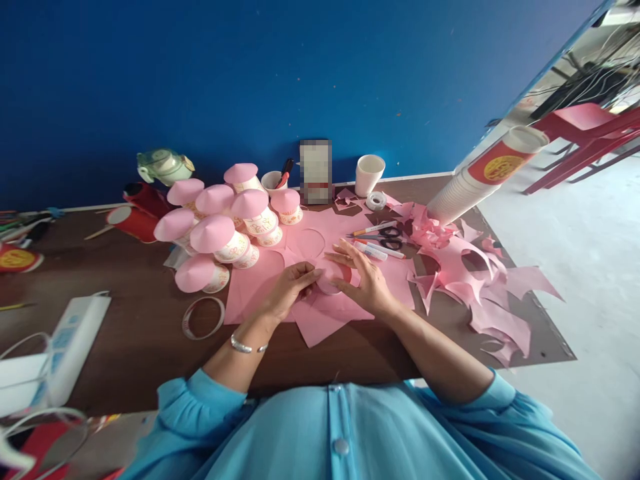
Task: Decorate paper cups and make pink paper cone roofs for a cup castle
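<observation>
In the head view, my left hand (294, 288) pinches the left edge of a small pink paper piece (327, 281), round and apparently curved like a shallow cone. On its right side, my right hand (369, 283) has its fingers stretched apart, thumb and fingertips close to or touching the paper. Beneath both hands lie pink paper sheets (260, 293), one with a drawn circle (306, 244). Just beyond my right fingers are markers (370, 251) and black-handled scissors (393, 238). To the left stand several patterned paper cups topped with pink paper cones (213, 232).
Pink paper scraps (465, 267) and a leaning stack of paper cups (487, 175) occupy the right side. A tape roll (376, 201), a white cup (370, 175) and a phone-like upright object (316, 171) are at the back. Leftward are a ring (189, 323) and a power strip (79, 343).
</observation>
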